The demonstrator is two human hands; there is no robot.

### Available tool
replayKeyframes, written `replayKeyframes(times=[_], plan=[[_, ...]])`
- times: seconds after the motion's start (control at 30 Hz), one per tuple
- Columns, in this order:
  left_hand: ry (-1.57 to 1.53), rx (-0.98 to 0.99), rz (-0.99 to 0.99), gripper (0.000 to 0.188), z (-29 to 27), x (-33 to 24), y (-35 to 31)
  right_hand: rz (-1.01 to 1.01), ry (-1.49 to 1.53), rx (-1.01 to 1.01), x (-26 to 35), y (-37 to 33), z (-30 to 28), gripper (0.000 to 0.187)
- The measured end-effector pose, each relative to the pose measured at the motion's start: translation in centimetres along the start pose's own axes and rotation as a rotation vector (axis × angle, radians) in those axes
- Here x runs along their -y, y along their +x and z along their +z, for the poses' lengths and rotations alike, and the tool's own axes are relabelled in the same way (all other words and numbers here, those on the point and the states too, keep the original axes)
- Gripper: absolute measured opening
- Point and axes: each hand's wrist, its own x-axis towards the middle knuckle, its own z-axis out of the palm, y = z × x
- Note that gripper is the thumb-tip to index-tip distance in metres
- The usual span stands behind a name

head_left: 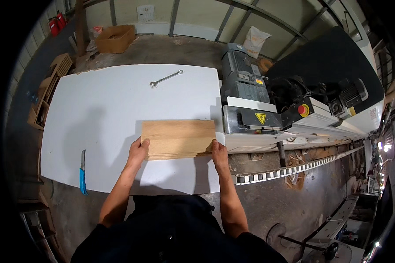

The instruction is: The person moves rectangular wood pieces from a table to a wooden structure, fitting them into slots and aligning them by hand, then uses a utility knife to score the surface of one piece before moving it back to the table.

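Note:
A stack of thin, light-brown wooden boards (178,136) is between my two hands, over the near right part of a white tabletop (105,96). My left hand (138,152) grips the stack's left end, thumb on top and fingers curled at the side. At the opposite end my right hand (220,154) holds it the same way, near the front corner. Layered edges show along the side facing me. Whether the stack rests on the table or is slightly raised, I cannot tell.
A blue-handled utility knife (82,174) lies at the table's front left, blade out. Towards the back is a combination wrench (166,79). A machine with a grey motor (245,74) and red stop button (303,110) adjoins the table's right side. A cardboard box (115,39) stands behind.

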Motion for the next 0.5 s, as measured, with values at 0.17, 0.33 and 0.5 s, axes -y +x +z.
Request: replayKeyframes(times=[0.17,0.33,0.5], plan=[[-0.085,0.007,-0.026,0.034,0.1,0.3,0.2,0.096,0.279,0.062,0.2,0.2,-0.1,0.046],[-0.062,-0.012,-0.066,0.031,-0.2,0.5,0.9,0.209,0.374,0.076,0.2,0.1,0.2,0.05],[-0.066,-0.05,-0.092,0.033,-2.4,-0.5,0.2,0.2,0.397,0.14,1.3,-1.5,1.8,0.05]])
